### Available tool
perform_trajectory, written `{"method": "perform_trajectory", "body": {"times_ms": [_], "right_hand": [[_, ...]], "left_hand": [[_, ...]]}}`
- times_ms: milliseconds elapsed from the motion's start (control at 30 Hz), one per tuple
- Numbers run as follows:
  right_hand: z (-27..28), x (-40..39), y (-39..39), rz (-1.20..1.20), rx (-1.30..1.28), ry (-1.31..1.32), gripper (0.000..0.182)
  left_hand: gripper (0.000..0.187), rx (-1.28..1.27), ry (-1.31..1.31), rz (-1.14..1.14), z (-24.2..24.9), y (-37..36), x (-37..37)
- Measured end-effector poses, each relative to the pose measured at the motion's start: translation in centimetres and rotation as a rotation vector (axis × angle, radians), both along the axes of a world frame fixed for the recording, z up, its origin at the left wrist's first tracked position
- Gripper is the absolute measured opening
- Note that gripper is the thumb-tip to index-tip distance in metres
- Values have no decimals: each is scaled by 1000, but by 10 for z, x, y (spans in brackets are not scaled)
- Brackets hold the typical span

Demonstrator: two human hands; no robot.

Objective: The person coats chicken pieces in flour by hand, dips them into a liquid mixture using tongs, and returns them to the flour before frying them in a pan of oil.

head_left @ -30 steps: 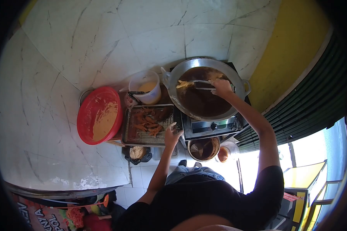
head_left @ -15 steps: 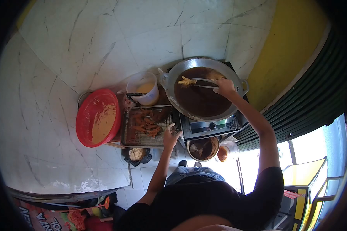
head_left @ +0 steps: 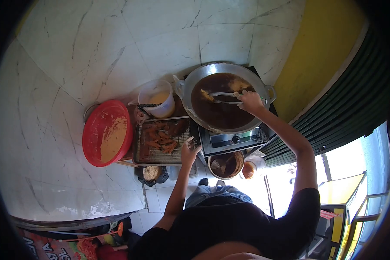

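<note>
A person's right hand [head_left: 250, 102] closes its grip on metal tongs [head_left: 224, 98] over a wide wok [head_left: 223, 71] of dark oil, the tips pinching a pale battered piece [head_left: 206, 95] at the wok's 9 o'clock side. A second piece [head_left: 238, 83] floats toward 1 o'clock. The left hand [head_left: 188, 151], fingers loosely spread and holding nothing, rests on the near-right corner of a wire-rack tray [head_left: 138, 143] of browned fritters [head_left: 162, 136], at the wok's 8 o'clock. A red basin [head_left: 95, 125] of batter sits at the tray's 9 o'clock; a white tub [head_left: 156, 97] stands at its 12 o'clock.
</note>
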State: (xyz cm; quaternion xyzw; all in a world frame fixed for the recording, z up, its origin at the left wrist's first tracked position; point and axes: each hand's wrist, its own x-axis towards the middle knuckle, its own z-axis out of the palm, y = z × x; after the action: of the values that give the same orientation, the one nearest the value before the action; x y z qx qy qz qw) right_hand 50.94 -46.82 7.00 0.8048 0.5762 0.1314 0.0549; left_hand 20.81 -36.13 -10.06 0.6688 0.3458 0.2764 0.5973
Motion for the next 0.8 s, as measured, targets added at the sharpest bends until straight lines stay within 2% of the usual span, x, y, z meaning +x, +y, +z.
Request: {"method": "perform_trajectory", "body": {"times_ms": [133,333,433,500,600,700,800], "right_hand": [[3,-7,-1,19,18,44,56],[17,-12,-4,-27,54,157,51],[21,0,-7,-88,39,257,49],[23,10,-11,-143,33,345,50],[12,24,-16,-110,128,309,58],[13,30,-9,-301,22,682,46],[-3,38,3,-344,-27,713,43]], "left_hand": [[62,-49,-13,-14,-4,1,0],[63,54,-40,19,-3,-1,0],[63,-24,-20,-6,1,-1,-1],[63,9,15,2,1,0,0],[64,18,20,6,-1,0,0],[64,12,32,6,1,-1,0],[64,7,35,-4,6,-1,-2]]}}
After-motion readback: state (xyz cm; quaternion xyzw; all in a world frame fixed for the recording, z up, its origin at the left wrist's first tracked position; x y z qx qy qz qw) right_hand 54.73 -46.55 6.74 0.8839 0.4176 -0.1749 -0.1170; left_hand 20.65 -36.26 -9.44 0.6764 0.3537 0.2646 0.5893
